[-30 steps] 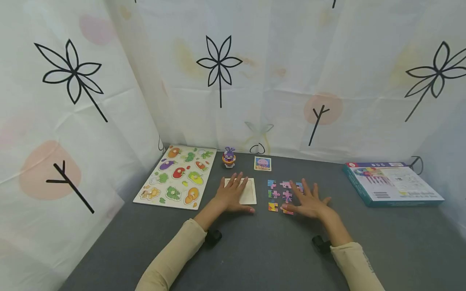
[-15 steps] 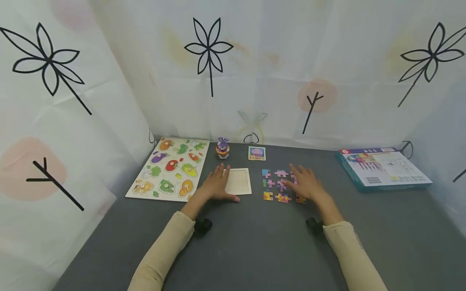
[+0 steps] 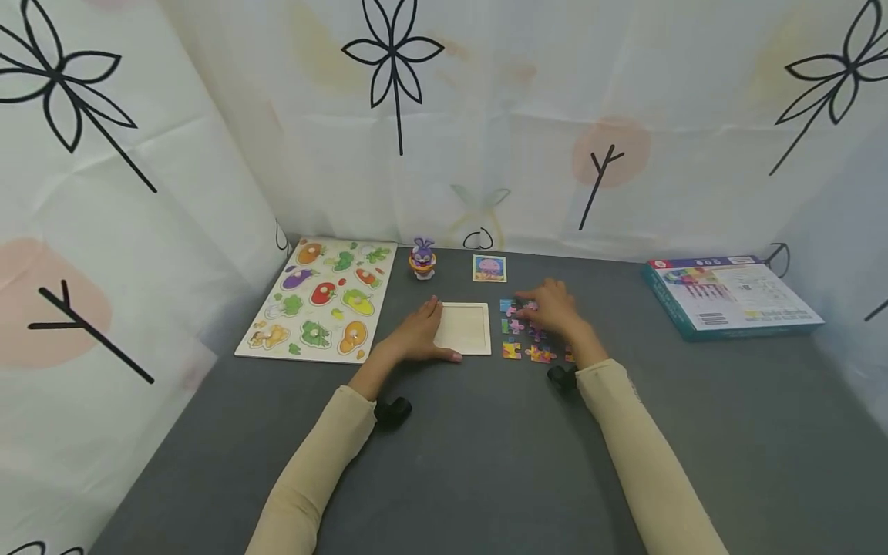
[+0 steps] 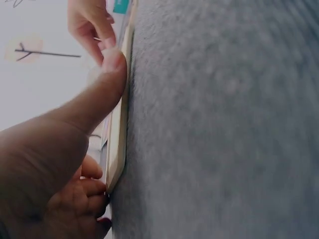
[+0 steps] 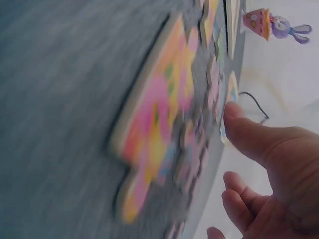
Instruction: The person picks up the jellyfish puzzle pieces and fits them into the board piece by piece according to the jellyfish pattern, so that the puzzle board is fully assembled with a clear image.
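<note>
A pale wooden puzzle tray (image 3: 466, 327) lies near the middle of the table. My left hand (image 3: 416, 335) holds its left side, thumb along the front edge and fingers toward the back corner; in the left wrist view the other fingers curl beside the tray's end. Right of the tray, several jigsaw pieces (image 3: 512, 351) are laid out in rows. Over the back rows hovers my right hand (image 3: 553, 307), partly hiding them. In the right wrist view its thumb and fingers are apart, with no piece visible between them. A near piece (image 5: 157, 104) looks pink and yellow.
A vegetable puzzle board (image 3: 322, 304) lies at the left. Behind the tray stand a purple rabbit figure (image 3: 422, 260) and a small picture card (image 3: 489, 268). A flat teal-edged box (image 3: 735, 297) occupies the right. Fabric curtain walls (image 3: 486, 154) border the table.
My right hand has drawn its spread fingers together and moved over the back-left pieces. The left hand, earlier spread over the tray's left part, now holds its side. The head view has tilted down.
</note>
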Available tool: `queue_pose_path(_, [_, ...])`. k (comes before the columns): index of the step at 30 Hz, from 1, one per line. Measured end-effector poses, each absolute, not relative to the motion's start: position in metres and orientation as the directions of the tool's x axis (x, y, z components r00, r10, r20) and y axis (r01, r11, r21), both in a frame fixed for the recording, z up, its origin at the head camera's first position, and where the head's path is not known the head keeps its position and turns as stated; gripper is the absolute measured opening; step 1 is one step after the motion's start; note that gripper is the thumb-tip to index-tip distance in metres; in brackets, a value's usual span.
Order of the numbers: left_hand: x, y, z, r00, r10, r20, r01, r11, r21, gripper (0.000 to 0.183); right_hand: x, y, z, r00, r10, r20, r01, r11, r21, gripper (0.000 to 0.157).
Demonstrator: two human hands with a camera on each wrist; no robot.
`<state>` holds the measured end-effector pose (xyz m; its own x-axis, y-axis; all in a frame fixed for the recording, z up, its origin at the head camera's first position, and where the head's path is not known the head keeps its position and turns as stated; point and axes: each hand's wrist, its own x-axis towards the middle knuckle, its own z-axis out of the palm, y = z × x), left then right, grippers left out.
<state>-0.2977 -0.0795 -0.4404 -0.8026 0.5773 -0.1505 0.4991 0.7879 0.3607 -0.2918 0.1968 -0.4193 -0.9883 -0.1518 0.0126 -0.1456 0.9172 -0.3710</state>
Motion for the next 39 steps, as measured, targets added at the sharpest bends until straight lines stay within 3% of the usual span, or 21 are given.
queue_pose_path(10, [-0.298, -0.091, -0.444, -0.786, 0.603, -0.135, 0.492, 0.743, 0.455, 0.103, -0.31, 0.191, -0.426, -0.997, -0.071, -0.023, -0.055, 0.907, -0.417, 0.038])
queue_pose_path(19, [-0.303, -0.097, -0.443, -0.771, 0.625, -0.125, 0.485, 0.702, 0.521, 0.099, -0.308, 0.152, -0.421, -0.973, -0.199, 0.122, -0.233, 0.802, -0.55, 0.032])
queue_pose_path(26, [-0.304, -0.1, -0.448, -0.769, 0.623, -0.144, 0.475, 0.706, 0.525, 0.098, -0.309, 0.103, -0.428, -0.982, -0.175, 0.068, -0.184, 0.84, -0.511, 0.033])
queue_pose_path(39, [-0.303, -0.101, -0.446, -0.776, 0.614, -0.145, 0.457, 0.706, 0.541, 0.098, -0.317, 0.083, -0.43, -0.985, -0.17, -0.013, -0.137, 0.838, -0.528, 0.037])
